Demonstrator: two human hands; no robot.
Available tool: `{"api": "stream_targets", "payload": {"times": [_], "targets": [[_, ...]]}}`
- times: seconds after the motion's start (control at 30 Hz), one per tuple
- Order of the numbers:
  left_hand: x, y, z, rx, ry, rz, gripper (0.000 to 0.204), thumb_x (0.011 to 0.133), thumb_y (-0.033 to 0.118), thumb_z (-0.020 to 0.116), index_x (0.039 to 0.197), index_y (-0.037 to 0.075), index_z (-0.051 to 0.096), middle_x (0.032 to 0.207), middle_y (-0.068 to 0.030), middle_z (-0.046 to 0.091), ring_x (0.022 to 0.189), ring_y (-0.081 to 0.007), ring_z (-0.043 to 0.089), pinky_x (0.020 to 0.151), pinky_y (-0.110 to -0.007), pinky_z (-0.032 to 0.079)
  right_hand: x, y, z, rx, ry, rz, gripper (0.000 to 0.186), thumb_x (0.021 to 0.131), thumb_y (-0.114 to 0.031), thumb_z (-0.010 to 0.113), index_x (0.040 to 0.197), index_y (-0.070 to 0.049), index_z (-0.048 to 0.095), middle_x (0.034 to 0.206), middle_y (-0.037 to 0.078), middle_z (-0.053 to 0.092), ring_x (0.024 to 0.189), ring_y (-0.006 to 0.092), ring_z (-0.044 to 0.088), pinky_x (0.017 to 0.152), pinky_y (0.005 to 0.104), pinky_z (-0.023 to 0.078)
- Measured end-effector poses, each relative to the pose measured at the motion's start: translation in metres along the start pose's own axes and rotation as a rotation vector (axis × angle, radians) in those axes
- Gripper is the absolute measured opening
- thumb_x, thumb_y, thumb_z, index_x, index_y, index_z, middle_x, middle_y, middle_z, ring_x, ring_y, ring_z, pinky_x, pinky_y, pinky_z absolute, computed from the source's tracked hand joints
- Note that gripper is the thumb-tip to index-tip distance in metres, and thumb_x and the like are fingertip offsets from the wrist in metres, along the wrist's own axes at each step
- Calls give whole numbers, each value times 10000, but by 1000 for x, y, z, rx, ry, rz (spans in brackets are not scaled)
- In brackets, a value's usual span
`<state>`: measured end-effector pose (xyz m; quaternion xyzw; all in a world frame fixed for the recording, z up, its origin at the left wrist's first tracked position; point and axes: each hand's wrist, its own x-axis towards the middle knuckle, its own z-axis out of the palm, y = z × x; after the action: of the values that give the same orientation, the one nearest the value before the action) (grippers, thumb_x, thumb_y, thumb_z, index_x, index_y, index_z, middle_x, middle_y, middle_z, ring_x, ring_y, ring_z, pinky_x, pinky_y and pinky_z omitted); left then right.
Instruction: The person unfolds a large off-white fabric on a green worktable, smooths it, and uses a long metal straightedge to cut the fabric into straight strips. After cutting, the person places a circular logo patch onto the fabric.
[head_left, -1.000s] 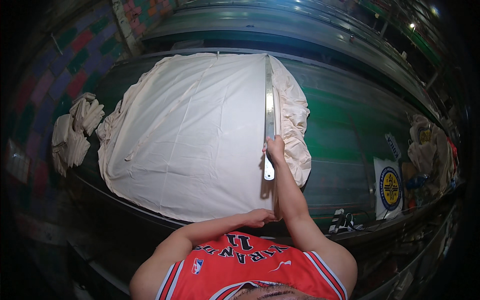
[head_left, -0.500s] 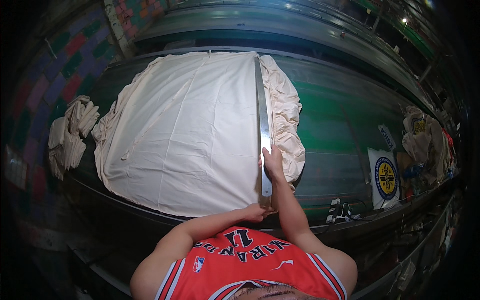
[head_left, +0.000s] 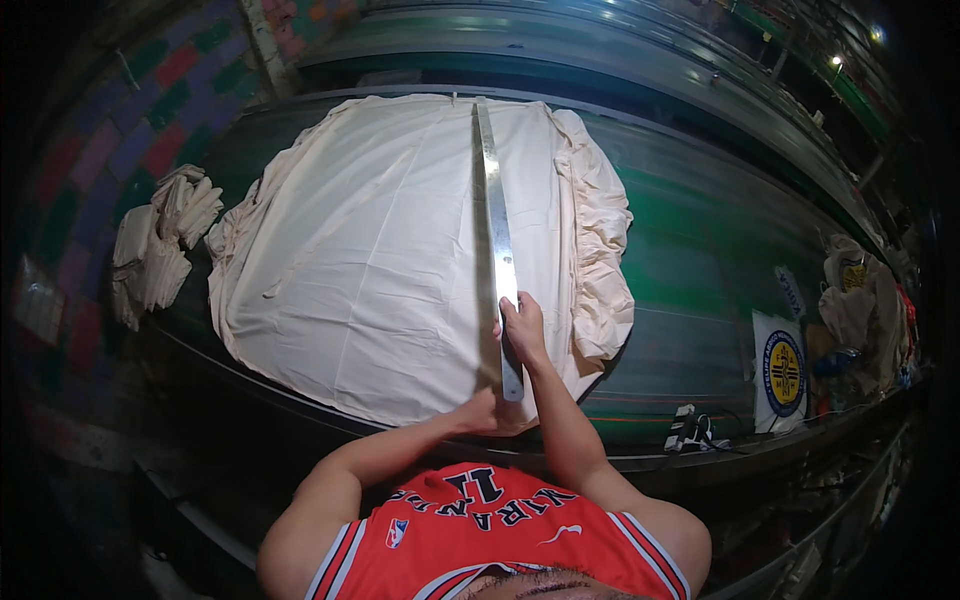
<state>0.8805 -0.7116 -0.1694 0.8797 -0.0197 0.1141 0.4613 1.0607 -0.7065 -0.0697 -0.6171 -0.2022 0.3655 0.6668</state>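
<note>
One long metal straightedge (head_left: 492, 190) is clasped in the right hand (head_left: 523, 328), with the thumb laid over its face and fingertips showing at its left edge. It is held lengthwise over the cream fabric (head_left: 370, 265), its far end near the fabric's far edge and its near end by the left hand (head_left: 480, 412). That hand is lowered at the fabric's near edge; whether cloth is pinched in it cannot be told. As far as can be judged, the spreading is largely done: a broad panel is laid out, while shallow creases are left across it and ruffled folds (head_left: 603, 270) are bunched along its right side. Whether the straightedge is resting flat cannot be made out. The fabric is supported on a long green-and-grey table (head_left: 690, 250), where a bundle of folded cloth (head_left: 150, 260) is set at the left, and a white sheet with a round emblem (head_left: 765, 405) and a power strip (head_left: 683, 428) at the right. Beyond, more long tables (head_left: 480, 45) are ranged beside a multicoloured brick wall (head_left: 125, 120), and a small lamp (head_left: 837, 61) is lit.
</note>
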Motion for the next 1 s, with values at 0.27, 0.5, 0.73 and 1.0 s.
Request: {"api": "stream_targets", "payload": {"times": [0.27,0.5,0.73,1.0], "targets": [[-63,-102,-200,255,671,-306,183,795,-55,568,950,-3,650,999,-186,632,990,-370,616,865,-414,508,42,4,82,-56,5,28,206,1012,-165,542,1016,41,548,691,85,604,485,149,593,440,304,497],[-98,-228,-385,543,823,-623,243,789,-34,559,1015,7,639,1125,-173,615,1084,-369,579,940,-429,465,45,10,167,-42,23,74,184,1028,-163,535,1011,20,524,693,71,588,488,145,577,432,296,486],[-90,-322,-453,841,763,-850,339,847,6,487,1175,-50,555,1227,-196,597,1150,-436,538,1035,-450,423,51,-10,238,53,38,147,116,1009,-86,505,979,24,525,755,88,605,557,154,600,482,312,502],[-82,-247,-483,-288,471,-625,143,884,101,657,949,-23,686,735,-48,636,674,-188,604,622,-288,478,83,-19,281,96,35,188,146,1006,-51,462,1086,63,504,787,105,616,579,171,618,523,325,532]]}}
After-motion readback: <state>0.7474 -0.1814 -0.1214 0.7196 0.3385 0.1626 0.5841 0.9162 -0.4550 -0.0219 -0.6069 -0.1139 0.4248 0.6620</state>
